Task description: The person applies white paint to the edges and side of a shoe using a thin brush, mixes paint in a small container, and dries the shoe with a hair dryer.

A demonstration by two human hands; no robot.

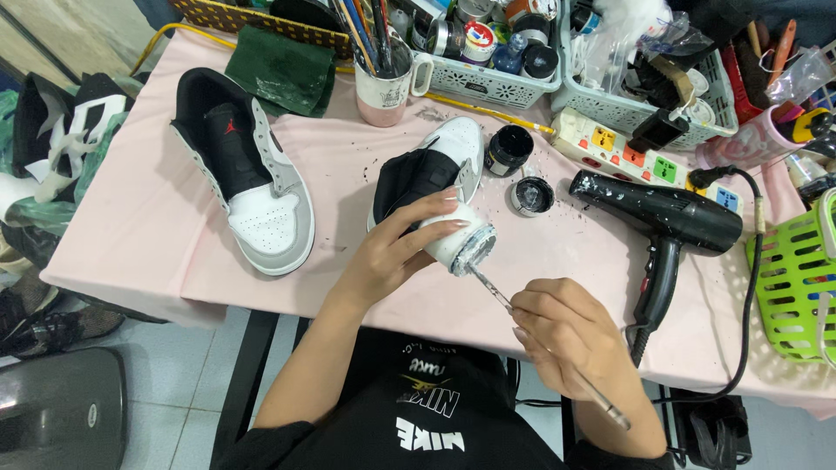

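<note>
My left hand (402,248) grips a small white paint jar (460,240), tilted with its open mouth toward me. In my right hand (566,335) is a thin paintbrush (531,326); its tip reaches into the jar's mouth. Just behind the jar lies a black, white and grey sneaker (431,170) on the pink table (139,252). A matching sneaker (248,170) lies further left. An open black paint pot (508,148) and its lid (530,195) sit beside the near sneaker.
A black hair dryer (662,218) lies at the right, plugged into a white power strip (649,152). Behind stand a mug of brushes (381,74), baskets of paint jars (488,52), a green cloth (283,70) and a green basket (797,278).
</note>
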